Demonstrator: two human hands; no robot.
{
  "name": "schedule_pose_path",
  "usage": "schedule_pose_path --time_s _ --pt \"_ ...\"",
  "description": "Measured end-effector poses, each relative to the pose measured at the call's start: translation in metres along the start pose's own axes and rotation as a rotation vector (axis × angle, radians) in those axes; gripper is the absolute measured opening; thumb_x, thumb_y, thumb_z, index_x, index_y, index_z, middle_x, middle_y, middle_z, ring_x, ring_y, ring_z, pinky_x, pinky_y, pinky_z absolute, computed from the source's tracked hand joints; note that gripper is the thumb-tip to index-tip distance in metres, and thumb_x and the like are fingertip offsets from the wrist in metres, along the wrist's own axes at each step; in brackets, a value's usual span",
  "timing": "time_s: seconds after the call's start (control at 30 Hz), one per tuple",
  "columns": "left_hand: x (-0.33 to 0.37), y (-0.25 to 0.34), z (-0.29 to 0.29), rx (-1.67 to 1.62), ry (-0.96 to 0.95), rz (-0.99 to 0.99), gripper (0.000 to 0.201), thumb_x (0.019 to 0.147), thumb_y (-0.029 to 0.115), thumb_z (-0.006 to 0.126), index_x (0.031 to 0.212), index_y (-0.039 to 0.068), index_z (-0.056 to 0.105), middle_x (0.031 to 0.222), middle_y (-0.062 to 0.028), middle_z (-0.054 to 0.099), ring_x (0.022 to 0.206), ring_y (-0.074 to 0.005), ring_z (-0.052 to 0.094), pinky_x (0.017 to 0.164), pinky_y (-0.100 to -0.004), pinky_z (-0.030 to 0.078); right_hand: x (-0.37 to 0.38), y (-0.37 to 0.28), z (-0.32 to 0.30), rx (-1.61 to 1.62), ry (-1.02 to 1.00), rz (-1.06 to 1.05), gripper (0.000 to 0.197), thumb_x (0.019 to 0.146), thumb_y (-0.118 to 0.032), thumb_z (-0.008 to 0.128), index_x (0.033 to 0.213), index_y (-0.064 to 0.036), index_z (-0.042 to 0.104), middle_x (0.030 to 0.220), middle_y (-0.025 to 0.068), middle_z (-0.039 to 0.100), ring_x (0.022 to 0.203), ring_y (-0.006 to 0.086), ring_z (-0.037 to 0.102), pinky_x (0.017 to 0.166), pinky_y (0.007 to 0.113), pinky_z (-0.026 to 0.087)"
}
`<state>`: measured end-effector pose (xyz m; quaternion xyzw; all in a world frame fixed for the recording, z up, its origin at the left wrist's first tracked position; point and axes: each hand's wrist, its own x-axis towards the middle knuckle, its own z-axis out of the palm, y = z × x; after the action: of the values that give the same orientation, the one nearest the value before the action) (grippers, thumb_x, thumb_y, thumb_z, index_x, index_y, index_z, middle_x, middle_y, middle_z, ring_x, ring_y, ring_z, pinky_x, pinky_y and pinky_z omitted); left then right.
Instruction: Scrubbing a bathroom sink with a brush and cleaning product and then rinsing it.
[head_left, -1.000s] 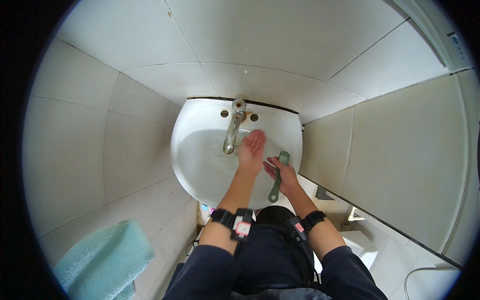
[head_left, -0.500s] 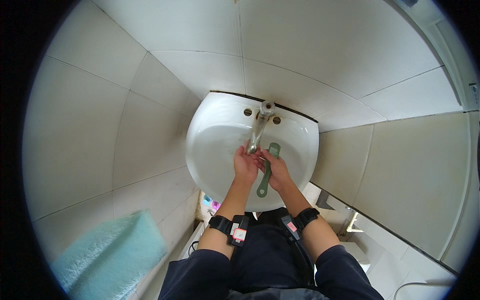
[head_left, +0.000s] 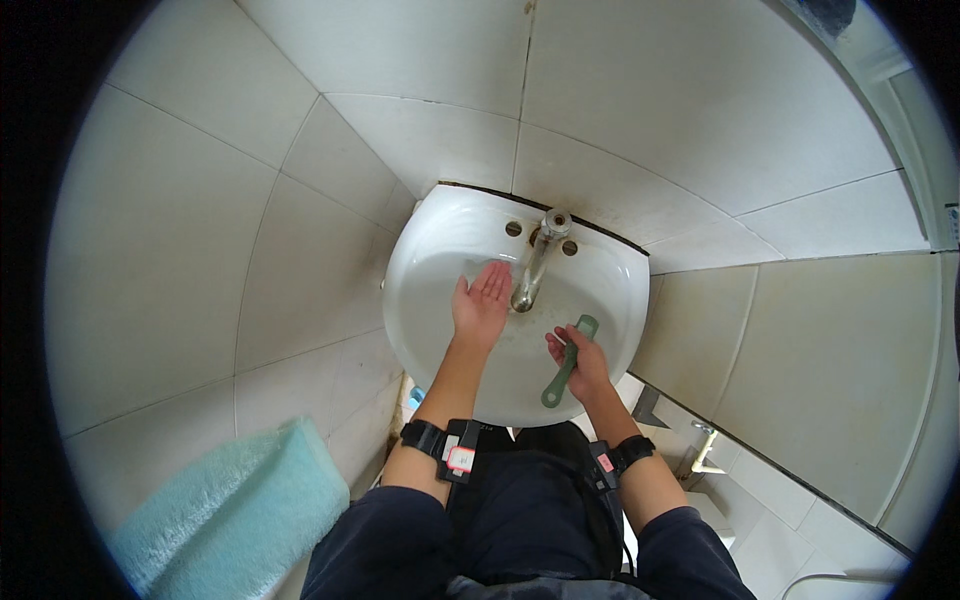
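Observation:
Over the left side of the white washbasin (head_left: 420, 350), my left hand (head_left: 482, 308) is open, palm up and fingers stretched toward the back, holding nothing. It is just left of the metal faucet's (head_left: 538, 268) spout, apart from it. My right hand (head_left: 587, 362) is over the basin's right side, closed around a slim green tool (head_left: 556, 388) with a round hole in its near end. Its wider far end sticks out past my thumb; what kind of tool it is, I cannot make out. The other right fingers curl loosely toward the middle.
Tiled walls (head_left: 170, 240) close in on the left and behind the basin. A pale cabinet-like panel (head_left: 830, 360) runs along the right. A fluffy turquoise towel (head_left: 230, 520) hangs at the lower left. Below the panel is a whitish pipe (head_left: 708, 455).
My hands have moved apart from beneath the spout. The left has gone to the left and opened flat; the right has drawn right and nearer with the green tool still in it.

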<state>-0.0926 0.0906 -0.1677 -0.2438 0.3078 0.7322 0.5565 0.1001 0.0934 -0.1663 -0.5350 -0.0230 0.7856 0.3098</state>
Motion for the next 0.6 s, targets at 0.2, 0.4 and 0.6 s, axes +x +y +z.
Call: schedule_pose_path --time_s 0.2,0.4,0.6 --pt "-0.003 -0.033 -0.06 -0.059 0.236 -0.1 0.052 0.099 0.034 0.023 0.123 -0.007 0.043 0.121 -0.0181 0.049 0.116 -0.0283 0.045 0.104 -0.0392 0.035 -0.001 0.015 -0.01 -0.01 -0.012 0.017 0.017 0.09 -0.01 0.053 0.103 0.0011 0.047 0.096 0.0134 0.057 0.086 0.0283 0.061 0.073 0.034 0.053" --pt "0.003 -0.039 -0.038 -0.024 0.065 -0.057 0.045 0.099 0.027 0.024 0.118 -0.007 0.047 0.116 -0.0176 0.051 0.112 -0.0272 0.047 0.101 -0.0385 0.037 -0.005 0.019 -0.027 -0.014 0.035 0.03 0.019 0.09 -0.011 0.053 0.102 0.0027 0.047 0.096 0.014 0.057 0.086 0.0281 0.061 0.072 0.034 0.053" --pt "0.008 -0.039 -0.03 -0.083 -0.009 -0.044 0.043 0.099 0.021 0.022 0.126 -0.009 0.038 0.119 -0.0193 0.05 0.11 -0.0306 0.049 0.099 -0.0406 0.039 -0.001 0.021 -0.032 -0.026 0.046 0.017 0.02 0.091 -0.012 0.052 0.103 0.0033 0.047 0.096 0.014 0.057 0.084 0.0275 0.061 0.071 0.033 0.052"
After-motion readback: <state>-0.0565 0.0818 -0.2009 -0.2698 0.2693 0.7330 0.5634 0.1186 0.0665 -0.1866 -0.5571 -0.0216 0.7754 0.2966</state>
